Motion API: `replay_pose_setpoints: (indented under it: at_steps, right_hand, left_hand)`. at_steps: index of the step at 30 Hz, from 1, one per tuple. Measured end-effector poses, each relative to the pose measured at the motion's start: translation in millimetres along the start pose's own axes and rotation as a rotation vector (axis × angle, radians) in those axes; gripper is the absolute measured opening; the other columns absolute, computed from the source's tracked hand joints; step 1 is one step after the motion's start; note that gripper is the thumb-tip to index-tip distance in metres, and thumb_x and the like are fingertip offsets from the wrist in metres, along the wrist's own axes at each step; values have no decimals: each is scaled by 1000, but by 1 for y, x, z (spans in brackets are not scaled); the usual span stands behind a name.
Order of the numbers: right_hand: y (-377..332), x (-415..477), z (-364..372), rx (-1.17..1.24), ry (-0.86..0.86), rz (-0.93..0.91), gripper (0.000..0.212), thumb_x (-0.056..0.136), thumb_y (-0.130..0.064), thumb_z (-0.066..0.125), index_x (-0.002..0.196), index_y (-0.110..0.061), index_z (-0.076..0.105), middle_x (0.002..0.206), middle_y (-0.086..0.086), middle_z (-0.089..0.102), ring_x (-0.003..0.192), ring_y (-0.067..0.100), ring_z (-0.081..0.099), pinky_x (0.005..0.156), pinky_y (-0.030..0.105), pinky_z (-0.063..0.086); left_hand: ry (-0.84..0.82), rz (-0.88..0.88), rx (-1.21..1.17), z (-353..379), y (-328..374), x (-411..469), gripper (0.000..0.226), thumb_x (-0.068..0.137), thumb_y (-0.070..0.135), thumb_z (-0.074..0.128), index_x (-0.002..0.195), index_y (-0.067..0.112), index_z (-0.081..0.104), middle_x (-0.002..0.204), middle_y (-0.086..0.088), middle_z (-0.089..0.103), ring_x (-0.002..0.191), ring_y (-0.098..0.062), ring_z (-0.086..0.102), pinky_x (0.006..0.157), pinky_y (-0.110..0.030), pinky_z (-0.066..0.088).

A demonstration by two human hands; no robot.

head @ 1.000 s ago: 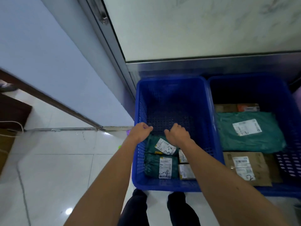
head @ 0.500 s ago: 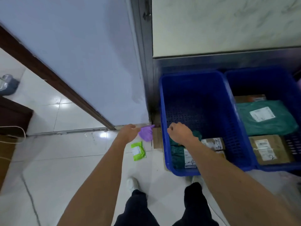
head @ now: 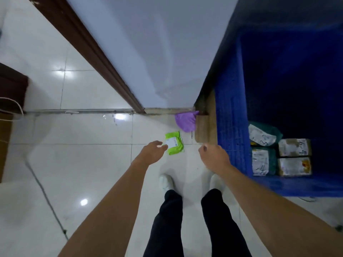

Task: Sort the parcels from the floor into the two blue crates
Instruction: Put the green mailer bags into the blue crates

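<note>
Our left hand (head: 152, 152) reaches out with its fingers loosely straight, fingertips (head: 163, 145) at the white label of the lime-green parcel (head: 175, 151); we cannot tell if they touch. Our right hand (head: 214, 154) hangs loosely curled and holds nothing, just left of the blue crate (head: 230, 127) with its mesh wall. Two soft plastic parcels lie on the glossy tiled floor (head: 83, 164): the green one near, and a crumpled purple parcel (head: 185, 121) farther, against flat brown cardboard (head: 206, 127). One crate shows, holding four labelled parcels: two dark green bags (head: 261, 161) and two cardboard boxes (head: 295, 150).
</note>
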State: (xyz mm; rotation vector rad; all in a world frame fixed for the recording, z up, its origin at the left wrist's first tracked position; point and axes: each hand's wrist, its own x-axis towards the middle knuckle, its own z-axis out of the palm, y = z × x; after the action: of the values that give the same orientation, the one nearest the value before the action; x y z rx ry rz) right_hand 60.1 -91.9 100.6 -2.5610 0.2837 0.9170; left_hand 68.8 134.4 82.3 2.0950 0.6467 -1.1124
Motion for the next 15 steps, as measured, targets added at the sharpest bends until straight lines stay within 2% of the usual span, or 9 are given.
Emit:
replay_pose_setpoints:
  at_steps: [4,7,10,12,15]
  right_hand:
    - [9,74,81,56,13,44,25,97,-25,41,82,-15,58,86,12,64,87,33,59,80,39,48]
    - [24,136,147,75,-10,117,24,95,-28,43,76,-18,54,96,16,67,92,36,59,76,36,45]
    - [43,198,215,79,-65,184,25,93,-30,45,86,-12,61,104,18,68,100,38,61,78,35,45]
    - [57,240,260,90,-115,213,32,94,-32,45,100,-10,67,111,18,67,105,38,60,82,36,45]
    - [73,295,313,82,-200,242,39,94,-33,44,112,-6,64,122,22,63,112,40,57,78,33,37]
  left_hand:
    - [-13,-18,58,31,-52,75,61,99,55,46,154,31,35,146,-8,54,137,-28,46,112,-36,33]
    - [2,-5,162,60,-88,144,67,100,57,41,159,31,22,154,-10,43,139,-30,44,111,-39,34]
    - [18,-10,138,94,-116,218,66,101,57,39,159,30,21,157,-10,39,142,-30,41,112,-41,32]
    - [22,-24,71,120,-132,266,63,102,55,38,158,29,24,154,-11,43,141,-30,42,112,-39,32]
    - [29,-32,-21,157,-150,329,58,104,51,38,155,23,34,149,-10,50,140,-31,43,112,-36,32]
